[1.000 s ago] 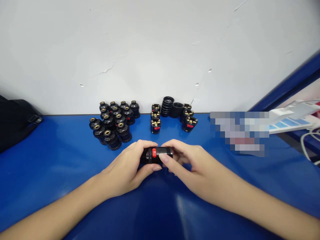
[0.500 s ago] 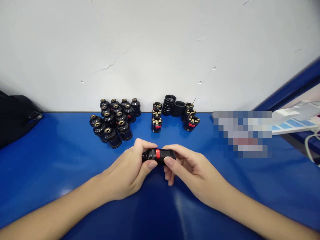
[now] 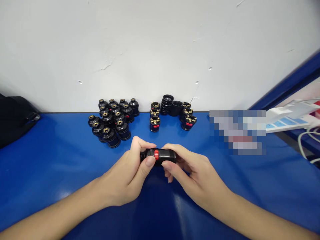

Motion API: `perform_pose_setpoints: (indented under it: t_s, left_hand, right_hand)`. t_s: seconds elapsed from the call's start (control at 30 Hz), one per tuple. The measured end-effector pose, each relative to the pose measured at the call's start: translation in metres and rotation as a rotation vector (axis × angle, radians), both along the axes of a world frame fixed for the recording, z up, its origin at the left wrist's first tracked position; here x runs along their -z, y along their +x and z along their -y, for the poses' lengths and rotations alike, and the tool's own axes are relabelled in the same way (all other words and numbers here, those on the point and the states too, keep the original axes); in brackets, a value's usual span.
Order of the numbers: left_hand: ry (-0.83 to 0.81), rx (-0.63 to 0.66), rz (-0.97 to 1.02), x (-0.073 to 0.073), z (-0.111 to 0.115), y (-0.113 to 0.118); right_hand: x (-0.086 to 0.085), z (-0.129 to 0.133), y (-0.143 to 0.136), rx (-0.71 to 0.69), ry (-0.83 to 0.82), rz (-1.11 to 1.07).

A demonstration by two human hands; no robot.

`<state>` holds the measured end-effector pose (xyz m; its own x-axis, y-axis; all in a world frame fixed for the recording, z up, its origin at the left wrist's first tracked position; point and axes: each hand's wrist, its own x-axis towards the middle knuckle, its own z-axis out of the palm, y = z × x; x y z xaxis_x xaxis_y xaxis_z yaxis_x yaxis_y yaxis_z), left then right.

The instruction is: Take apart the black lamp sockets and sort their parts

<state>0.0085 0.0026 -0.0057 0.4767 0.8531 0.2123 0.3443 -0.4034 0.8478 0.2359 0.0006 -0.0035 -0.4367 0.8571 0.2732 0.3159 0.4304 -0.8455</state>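
Note:
A black lamp holder (image 3: 166, 155) with a red tab on its side lies sideways between my two hands, above the blue table. My left hand (image 3: 133, 171) is closed around its narrow, capped end, the thumb beside the red tab. At the wider right end, my right hand (image 3: 192, 170) grips with thumb and fingers. Part of both ends is hidden by the fingers. Beyond my left hand stands a group of several black lamp holders (image 3: 110, 136) with brass threaded holes on top. Straight ahead are short black socket cores (image 3: 155, 125) with brass terminals and red tabs.
More socket cores (image 3: 188, 123) stand in a row at the right. Black threaded sleeves (image 3: 167, 105) and a smooth black ring (image 3: 177, 108) sit against the white wall (image 3: 150, 50). A black bag (image 3: 16, 116) is at far left; a blurred item (image 3: 237, 130) lies right, near white cables (image 3: 303, 143).
The lamp holder has turned slightly about its length in my hands. My left thumb has moved up against it near the red tab. The whole view has shifted a little.

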Motion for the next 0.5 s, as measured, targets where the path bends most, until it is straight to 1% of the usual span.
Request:
perform_pose_setpoints:
  t_s: [0.07,0.13,0.2,0.3,0.37,0.4,0.5]
  left_hand:
    - [-0.072,-0.077,0.015,-0.003,0.002,0.002]
    - [-0.133,-0.116,0.023,-0.005,0.004,0.003]
    - [-0.131,-0.116,0.045,-0.004,0.003,0.004]
    - [-0.058,-0.098,0.078,-0.001,-0.001,0.003]
    - [-0.003,-0.057,0.086,0.003,-0.005,0.002]
    - [0.018,-0.027,0.087,0.005,-0.006,0.001]
    - [0.046,0.045,0.069,0.009,-0.009,0.000]
  right_hand:
    - [0.002,-0.001,0.002,-0.002,0.162,0.057]
    - [0.003,-0.003,0.004,-0.013,0.279,0.092]
    - [0.004,-0.005,0.005,-0.030,0.295,0.079]
    - [0.005,-0.008,0.005,-0.051,0.295,0.002]
    - [0.006,-0.009,0.003,-0.058,0.248,-0.060]
    - [0.006,-0.010,0.003,-0.051,0.184,-0.095]
    - [0.006,-0.011,0.002,-0.027,-0.145,-0.175]
